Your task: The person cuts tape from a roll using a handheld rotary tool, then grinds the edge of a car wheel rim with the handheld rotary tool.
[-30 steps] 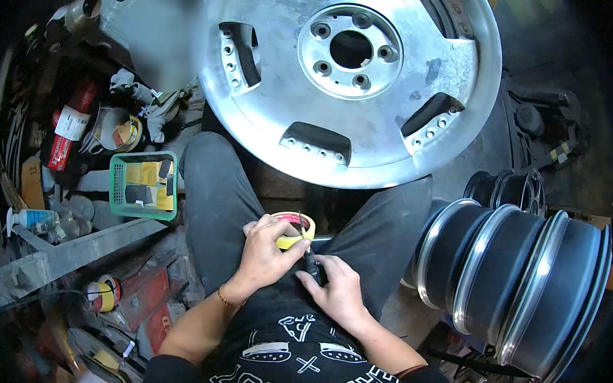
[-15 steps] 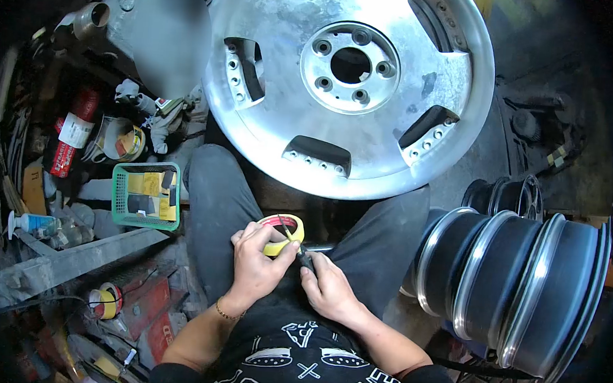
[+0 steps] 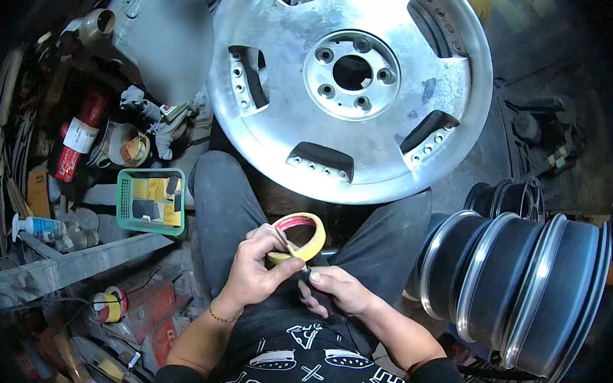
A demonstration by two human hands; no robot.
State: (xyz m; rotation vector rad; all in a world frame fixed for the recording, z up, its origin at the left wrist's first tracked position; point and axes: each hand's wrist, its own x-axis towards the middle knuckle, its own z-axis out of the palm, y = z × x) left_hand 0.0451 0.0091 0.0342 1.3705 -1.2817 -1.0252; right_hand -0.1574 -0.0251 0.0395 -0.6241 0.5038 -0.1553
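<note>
My left hand [image 3: 257, 260] is closed around the lower left side of a yellow roll of tape [image 3: 311, 246] with a red inner core. The roll is tilted above my lap. A slim dark-handled tool [image 3: 306, 273] lies against the roll, its thin shaft crossing the left part of the ring under my left thumb and fingers. My right hand [image 3: 339, 290] has its thumb on the handle end, with its other fingers curled below; the tool's exact kind is not clear. Just beyond my knees stands a large silver wheel rim [image 3: 365, 153] with bolt holes.
A green basket [image 3: 120, 205] of sanding pads or paper sits left of my leg. Several polished-lip rim barrels [image 3: 504, 281] are stacked at the right. A metal beam [image 3: 84, 266], another tape roll [image 3: 108, 307] and a red cylinder [image 3: 78, 139] are on the left.
The tape roll has shifted slightly right and turned so more of its ring shows. The right hand's fingers have loosened below the handle. The view has shifted a little.
</note>
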